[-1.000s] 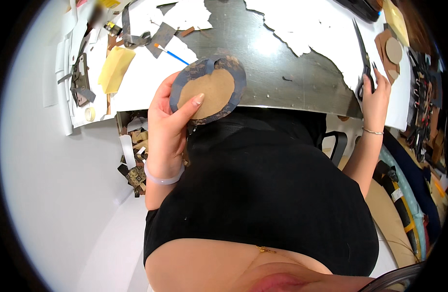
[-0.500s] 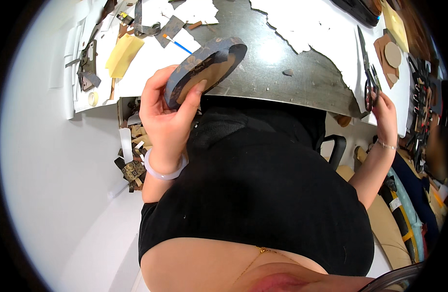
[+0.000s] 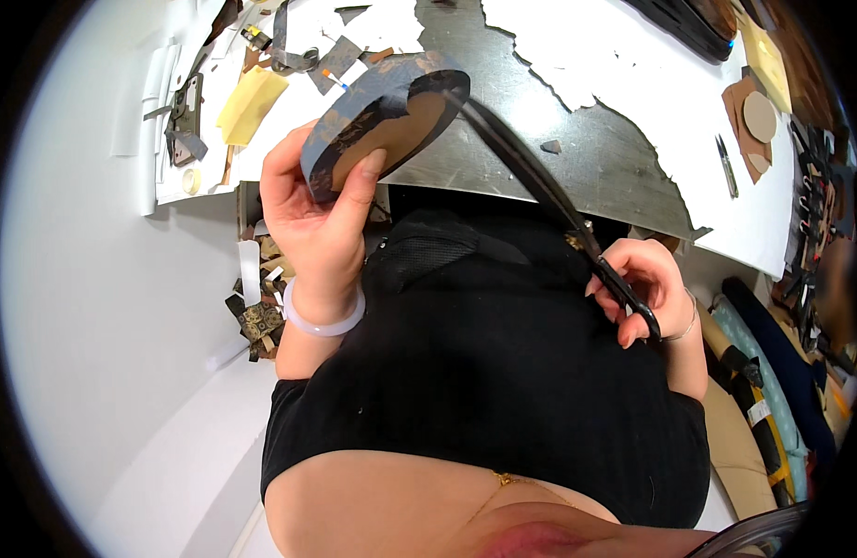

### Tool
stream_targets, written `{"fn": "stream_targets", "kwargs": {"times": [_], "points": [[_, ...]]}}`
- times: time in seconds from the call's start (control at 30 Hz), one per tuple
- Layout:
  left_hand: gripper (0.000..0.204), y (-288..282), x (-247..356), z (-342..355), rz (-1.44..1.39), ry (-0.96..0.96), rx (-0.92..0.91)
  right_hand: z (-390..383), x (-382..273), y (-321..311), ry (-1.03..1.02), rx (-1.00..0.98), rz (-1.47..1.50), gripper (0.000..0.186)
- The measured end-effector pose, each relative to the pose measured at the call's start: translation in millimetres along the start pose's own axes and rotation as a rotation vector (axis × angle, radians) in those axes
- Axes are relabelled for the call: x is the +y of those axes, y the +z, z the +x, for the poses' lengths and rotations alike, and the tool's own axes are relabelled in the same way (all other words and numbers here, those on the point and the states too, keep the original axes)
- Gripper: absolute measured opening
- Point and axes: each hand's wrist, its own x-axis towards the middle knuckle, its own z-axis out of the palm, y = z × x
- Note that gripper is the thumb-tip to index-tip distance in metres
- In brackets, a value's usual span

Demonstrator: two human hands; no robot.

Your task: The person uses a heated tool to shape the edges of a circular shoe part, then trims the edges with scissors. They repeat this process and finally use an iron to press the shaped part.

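Observation:
My left hand (image 3: 321,191) grips an oval shallow piece (image 3: 391,139) with a dark blue-grey patterned band and a tan inner face; I cannot tell its exact kind. The thumb presses on the tan face, and the fingers go behind the band. It is held up tilted, over the table's front edge. In my right hand (image 3: 647,284) is a pair of long black scissors (image 3: 531,172), fingers in the handles. Their blades look closed and slant up to the left, with the tip at the oval piece's right end. Whether the tip touches it is unclear.
A metal plate (image 3: 503,167) and torn white sheet (image 3: 615,65) cover the table. To the left lie a yellow sponge-like block (image 3: 252,104), a tape roll (image 3: 191,179) and a small brush (image 3: 335,81). Tan and brown cut pieces (image 3: 754,116) and a slim metal tool (image 3: 727,167) lie right.
My right hand has lifted the scissors off the table's right side and brought them left, blades now by the oval piece. My left hand has barely shifted, still gripping the piece.

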Motion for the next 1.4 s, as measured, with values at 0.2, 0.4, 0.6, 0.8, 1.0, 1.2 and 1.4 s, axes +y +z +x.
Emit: {"fn": "stream_targets", "kwargs": {"times": [0.2, 0.4, 0.6, 0.8, 1.0, 1.2, 1.4], "points": [[0.05, 7, 3, 2, -0.046, 0.019, 0.024, 14, -1, 0, -0.022, -0.06, 0.036, 0.066], [0.05, 7, -1, 3, 0.01, 0.064, -0.005, 16, -2, -1, -0.005, -0.065, 0.041, 0.066], [0.052, 7, -2, 5, 0.077, 0.114, -0.023, 16, -3, -1, -0.031, -0.07, -0.025, 0.06], [0.052, 7, -2, 5, 0.088, 0.135, -0.015, 14, -6, 1, -0.014, -0.054, -0.068, 0.057], [0.052, 5, 0, 5, 0.13, 0.158, -0.012, 14, -7, 1, -0.016, -0.06, -0.112, 0.057], [0.052, 7, 0, 5, 0.124, 0.179, 0.002, 13, -10, 3, -0.014, -0.047, -0.161, 0.055], [0.051, 6, 2, 6, 0.138, 0.183, 0.002, 13, -10, 4, -0.005, -0.038, -0.17, 0.054]]}}
